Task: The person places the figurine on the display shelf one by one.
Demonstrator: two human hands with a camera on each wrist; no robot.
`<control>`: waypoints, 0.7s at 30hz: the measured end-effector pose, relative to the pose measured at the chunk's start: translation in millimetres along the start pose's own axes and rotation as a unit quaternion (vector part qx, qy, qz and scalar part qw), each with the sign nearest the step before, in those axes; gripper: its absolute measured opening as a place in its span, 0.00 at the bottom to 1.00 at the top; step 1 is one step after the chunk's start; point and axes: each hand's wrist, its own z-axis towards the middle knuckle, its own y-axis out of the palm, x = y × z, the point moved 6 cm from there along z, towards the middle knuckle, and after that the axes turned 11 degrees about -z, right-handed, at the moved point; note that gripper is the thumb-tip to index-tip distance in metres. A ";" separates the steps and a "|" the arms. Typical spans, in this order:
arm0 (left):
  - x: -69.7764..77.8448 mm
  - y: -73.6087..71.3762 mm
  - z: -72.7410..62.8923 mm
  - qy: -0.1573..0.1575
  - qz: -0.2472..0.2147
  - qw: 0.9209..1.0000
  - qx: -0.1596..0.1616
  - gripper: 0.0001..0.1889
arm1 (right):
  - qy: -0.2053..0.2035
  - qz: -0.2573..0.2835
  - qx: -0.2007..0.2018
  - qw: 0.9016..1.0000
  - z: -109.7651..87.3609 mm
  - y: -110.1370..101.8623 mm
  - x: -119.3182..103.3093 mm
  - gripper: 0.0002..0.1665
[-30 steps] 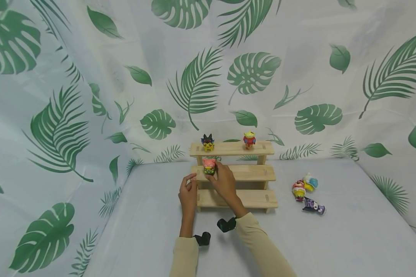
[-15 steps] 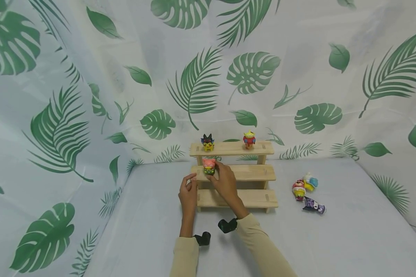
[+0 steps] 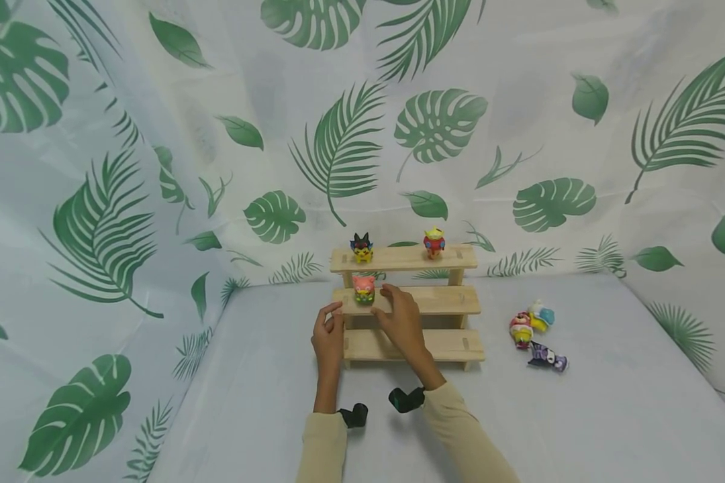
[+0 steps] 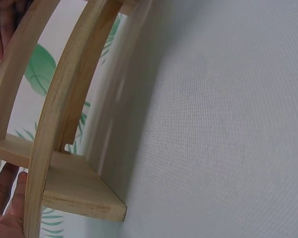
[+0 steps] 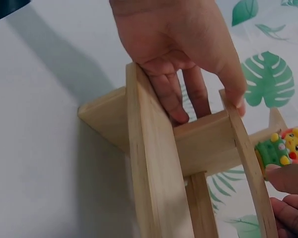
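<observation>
A small pink-hooded figurine point(image 3: 364, 290) with a yellow face and green body stands upright near the left end of the middle step of a wooden three-tier stand point(image 3: 435, 301). Just right of it my right hand point(image 3: 405, 323) has its thumb and fingers spread apart, with a gap to the toy in the head view. My left hand point(image 3: 328, 339) grips the stand's left side. In the right wrist view, the left thumb meets the middle board's end and the other fingers reach in around the side support point(image 5: 208, 144).
On the top step stand a yellow figurine with black ears point(image 3: 362, 249) and a red-and-blue one with a yellow head point(image 3: 434, 244). Right of the stand lie a red-and-yellow figurine point(image 3: 521, 330), a yellow one with a blue-and-white top point(image 3: 541, 316) and a purple-black one point(image 3: 547, 358).
My right hand has let go of the pink-hooded figurine and drawn slightly to the right. The figurine stays on the middle step; my left hand has not moved.
</observation>
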 end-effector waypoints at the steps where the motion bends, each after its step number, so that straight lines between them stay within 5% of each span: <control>1: 0.2 -0.1 0.0 0.001 0.000 1.000 0.000 0.12 | 0.005 0.005 -0.001 1.000 -1.1 -2.2 1.1 0.32; 6: -0.3 -0.9 0.0 0.000 0.002 1.000 0.004 0.11 | 0.028 0.034 0.018 0.999 -7.1 -17.3 10.9 0.24; 12: -1.3 0.3 -0.6 -0.003 -0.001 1.000 -0.001 0.12 | 0.019 0.075 0.103 0.992 -17.7 -48.1 29.0 0.13; 21: -0.2 0.6 0.8 0.001 -0.004 1.000 -0.002 0.11 | 0.070 0.036 0.224 0.971 -38.5 -101.8 78.3 0.09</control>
